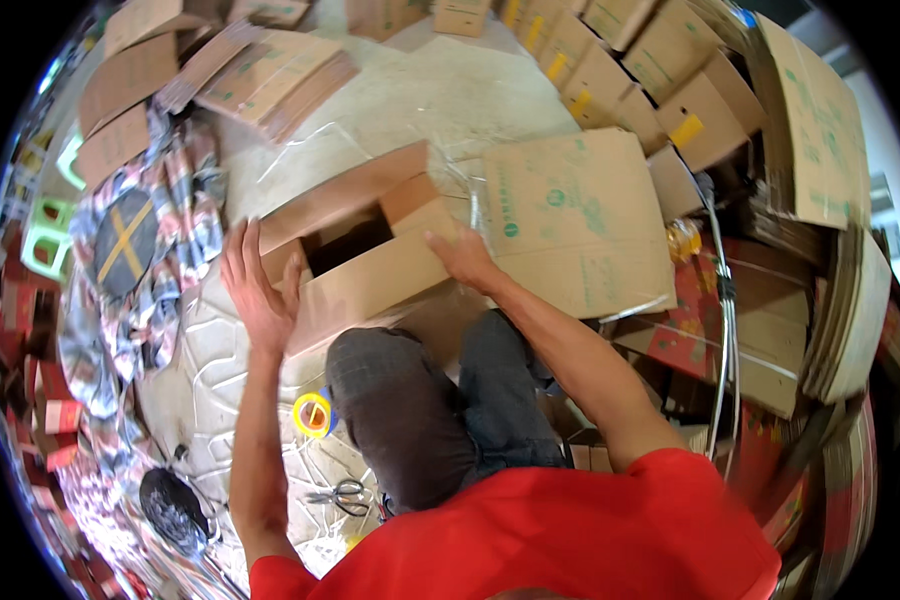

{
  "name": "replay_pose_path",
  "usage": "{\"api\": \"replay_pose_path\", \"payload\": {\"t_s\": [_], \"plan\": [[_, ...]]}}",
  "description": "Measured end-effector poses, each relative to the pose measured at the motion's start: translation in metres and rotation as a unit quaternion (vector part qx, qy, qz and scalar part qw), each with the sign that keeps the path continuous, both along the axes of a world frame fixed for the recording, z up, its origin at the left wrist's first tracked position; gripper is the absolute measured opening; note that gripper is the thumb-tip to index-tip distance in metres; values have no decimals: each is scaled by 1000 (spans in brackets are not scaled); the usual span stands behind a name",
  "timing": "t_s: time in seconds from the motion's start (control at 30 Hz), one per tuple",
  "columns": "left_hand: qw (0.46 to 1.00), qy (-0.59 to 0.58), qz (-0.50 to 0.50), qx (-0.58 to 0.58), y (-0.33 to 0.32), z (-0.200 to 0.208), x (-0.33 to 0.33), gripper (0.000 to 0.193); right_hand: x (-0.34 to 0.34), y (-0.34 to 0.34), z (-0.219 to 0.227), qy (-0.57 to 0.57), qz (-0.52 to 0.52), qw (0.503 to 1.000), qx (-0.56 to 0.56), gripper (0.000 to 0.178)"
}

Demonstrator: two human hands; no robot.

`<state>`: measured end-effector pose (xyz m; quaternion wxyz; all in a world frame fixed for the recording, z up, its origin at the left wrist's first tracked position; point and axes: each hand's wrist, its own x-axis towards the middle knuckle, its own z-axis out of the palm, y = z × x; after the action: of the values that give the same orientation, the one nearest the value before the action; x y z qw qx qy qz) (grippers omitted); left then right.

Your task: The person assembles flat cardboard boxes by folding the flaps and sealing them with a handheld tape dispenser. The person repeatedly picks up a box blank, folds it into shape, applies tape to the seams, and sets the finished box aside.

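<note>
An open-topped cardboard box point(385, 262) sits in front of my knees, its flaps partly spread around a dark opening. My left hand point(258, 285) grips its left end, with the thumb apart from the fingers beside the flap. At the right end, my right hand point(462, 260) holds the near flap's corner; that hand is slightly blurred. Flattened cardboard point(580, 225) with green print lies just right of the box. Below my left hand, a yellow tape roll point(313, 415) rests near my knee. Black-handled scissors point(346, 497) lie on the floor closer to me.
Stacked flat cardboard point(275, 80) lies at the far left. Cartons point(660, 60) pile up at the far right, beside upright cardboard sheets point(835, 290). A round dark stool seat point(125, 243) on patterned cloth and a green plastic stool point(48, 238) stand left. White strapping litters the floor.
</note>
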<state>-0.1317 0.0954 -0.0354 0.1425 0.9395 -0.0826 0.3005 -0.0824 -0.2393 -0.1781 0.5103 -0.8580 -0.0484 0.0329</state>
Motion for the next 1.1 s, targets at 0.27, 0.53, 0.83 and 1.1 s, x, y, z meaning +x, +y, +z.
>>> {"api": "replay_pose_path", "payload": {"t_s": [0.27, 0.53, 0.83, 1.1], "plan": [[890, 390, -227, 73, -56, 22, 171, 62, 7, 6, -6, -40, -21, 999, -30, 62], [917, 280, -278, 53, -75, -28, 82, 51, -5, 6, 28, -63, -24, 998, -20, 53], [950, 184, -236, 86, -73, -45, 62, 46, -8, 16, 61, -57, -32, 998, 19, 47], [958, 154, -231, 68, -78, -47, 52, 46, -9, 9, 47, -32, -22, 999, 9, 49]]}}
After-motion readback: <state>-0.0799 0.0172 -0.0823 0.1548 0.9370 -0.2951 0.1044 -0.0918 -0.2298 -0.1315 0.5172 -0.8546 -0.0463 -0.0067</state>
